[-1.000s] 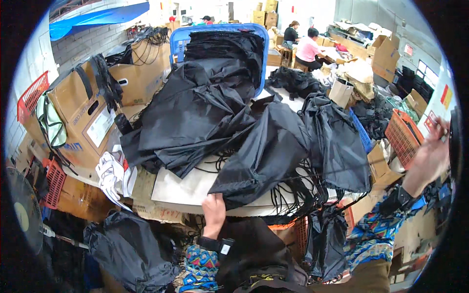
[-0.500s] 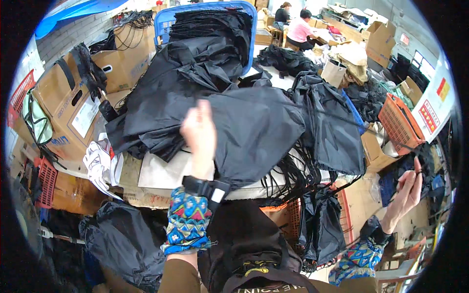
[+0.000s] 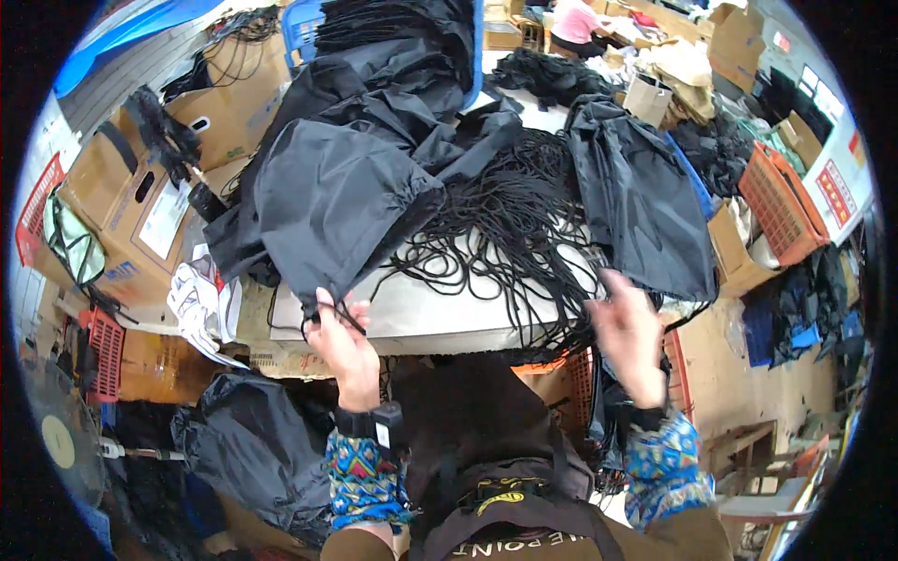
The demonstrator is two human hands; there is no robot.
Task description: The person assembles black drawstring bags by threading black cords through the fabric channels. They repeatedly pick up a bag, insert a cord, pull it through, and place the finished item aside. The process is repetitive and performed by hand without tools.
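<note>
My left hand (image 3: 346, 351) is closed at the table's front edge, its fingers pinching the lower corner of a black drawstring bag (image 3: 327, 201), with a bit of cord by the fingertips. The bag lies spread over a heap of black fabric, its gathered mouth turned to the right. My right hand (image 3: 629, 341) is smeared by motion over the right front edge, close to a tangle of black cords (image 3: 514, 215). Whether it holds a cord, I cannot make out. Just beyond it, another stack of black bags (image 3: 641, 201) hangs over the table's right side.
A blue basket (image 3: 475, 56) full of black fabric stands at the back. Cardboard boxes (image 3: 117, 201) line the left; white gloves (image 3: 201, 304) lie at the table's left edge. At the right is an orange basket (image 3: 781, 201). A person in pink (image 3: 575, 23) sits far off.
My right hand has come in from the far right to the table's front edge. The bag has shifted left, uncovering the cords, and my left hand has drawn nearer, now gripping its corner.
</note>
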